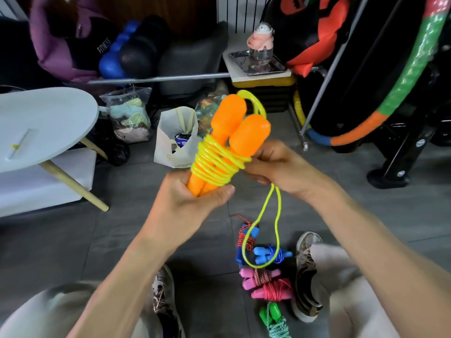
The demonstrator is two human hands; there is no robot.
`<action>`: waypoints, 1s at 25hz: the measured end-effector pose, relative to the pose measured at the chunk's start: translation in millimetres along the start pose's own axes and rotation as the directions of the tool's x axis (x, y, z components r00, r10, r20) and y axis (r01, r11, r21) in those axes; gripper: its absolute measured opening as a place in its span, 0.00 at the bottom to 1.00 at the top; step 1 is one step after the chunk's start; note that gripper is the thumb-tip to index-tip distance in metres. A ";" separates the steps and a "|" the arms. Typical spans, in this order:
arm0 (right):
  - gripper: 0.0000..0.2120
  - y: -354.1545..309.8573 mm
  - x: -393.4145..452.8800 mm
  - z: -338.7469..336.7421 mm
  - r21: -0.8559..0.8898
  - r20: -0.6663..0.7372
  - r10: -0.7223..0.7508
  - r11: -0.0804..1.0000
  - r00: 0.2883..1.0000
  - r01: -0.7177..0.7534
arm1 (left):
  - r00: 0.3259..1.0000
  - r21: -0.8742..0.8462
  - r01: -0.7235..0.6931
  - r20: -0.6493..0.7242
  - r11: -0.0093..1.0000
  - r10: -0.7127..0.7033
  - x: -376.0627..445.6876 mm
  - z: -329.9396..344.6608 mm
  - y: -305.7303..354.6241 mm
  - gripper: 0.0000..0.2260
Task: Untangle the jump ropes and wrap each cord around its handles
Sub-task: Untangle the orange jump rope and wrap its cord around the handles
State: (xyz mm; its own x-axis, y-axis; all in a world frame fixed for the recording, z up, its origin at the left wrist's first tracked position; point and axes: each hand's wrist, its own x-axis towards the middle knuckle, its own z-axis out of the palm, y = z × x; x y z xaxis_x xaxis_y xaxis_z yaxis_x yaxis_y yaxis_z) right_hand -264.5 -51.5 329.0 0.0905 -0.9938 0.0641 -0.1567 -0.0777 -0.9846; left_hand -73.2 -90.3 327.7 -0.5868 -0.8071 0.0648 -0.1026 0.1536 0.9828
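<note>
While my left hand [192, 198] grips the orange handles [234, 132] at frame centre and my right hand [275, 164] pinches the yellow cord [217, 164], about ten turns are on, a loop hangs, and five wrapped ropes [263, 272] lie lower right.

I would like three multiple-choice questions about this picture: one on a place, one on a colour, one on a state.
1. Where do the wrapped jump ropes lie?
A. on the white table
B. on the floor between the shoes
C. in the white bag

2. What colour is the cord around the orange handles?
A. yellow
B. red
C. blue

3. How far is the yellow cord wrapped?
A. fully
B. not at all
C. partly, a loop hangs down

Key: 1 B, the wrapped jump ropes rest on the floor. 2 A, the yellow cord coils round the orange handles. 3 C, a loop hangs below the right hand, while the left hand grips the handles.
</note>
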 end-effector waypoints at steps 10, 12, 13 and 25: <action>0.12 6.0 -14.7 53.9 0.242 -0.235 0.406 0.904 0.883 -0.351 | 0.956 0.831 0.204 -0.284 0.517 0.080 5.1 14.1 -10.8 0.05; 0.16 0.9 -14.3 59.1 0.395 -0.324 0.481 0.851 0.815 -0.345 | 0.975 0.913 0.116 -0.180 0.390 0.131 0.5 33.9 -14.3 0.09; 0.17 2.7 -14.6 59.9 0.394 -0.371 0.479 0.857 0.795 -0.333 | 0.979 0.927 0.061 -0.128 0.370 0.159 -1.5 41.2 -18.9 0.11; 0.41 -2.8 -9.2 23.4 0.301 0.000 0.037 0.953 0.999 -0.035 | 0.895 -0.411 0.345 0.415 0.844 -0.163 -3.6 -2.8 -7.9 0.15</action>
State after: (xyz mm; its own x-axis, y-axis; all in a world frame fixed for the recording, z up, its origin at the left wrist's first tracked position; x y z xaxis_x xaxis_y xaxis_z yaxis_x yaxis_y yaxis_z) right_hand -242.0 -40.3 327.3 0.0843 -0.9961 0.0277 0.1433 -0.0154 -0.9896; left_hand -68.0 -90.1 320.2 -0.8419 -0.5108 -0.1743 0.0412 -0.3828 0.9229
